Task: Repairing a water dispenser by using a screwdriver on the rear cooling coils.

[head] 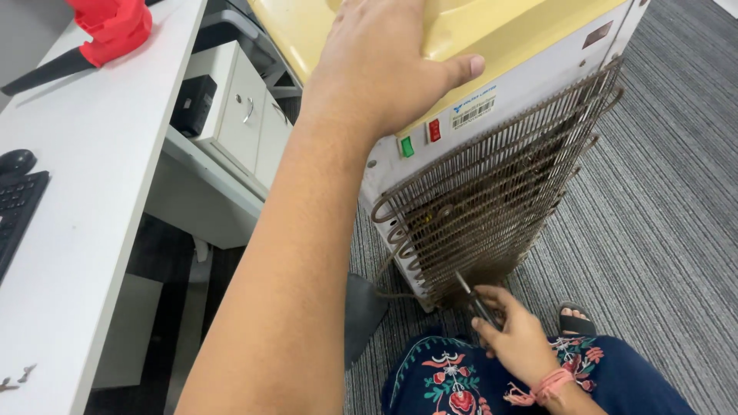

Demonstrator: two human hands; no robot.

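Two hands work: left hand (pixel 384 69) lies flat, fingers spread, on the water dispenser (pixel 492 46) top at upper centre; right hand (pixel 515 338), lower right, fingers clamped on a screwdriver (pixel 473 296) at the condenser coil (pixel 492 207) base.

Water dispenser (pixel 492 100): white body, yellowed top, tilted, rear facing camera w/ rusty condenser coil grid (pixel 492 200), green + red switches upper left. Thin dark screwdriver (pixel 473 296) at grid's near bottom edge, centre-right.
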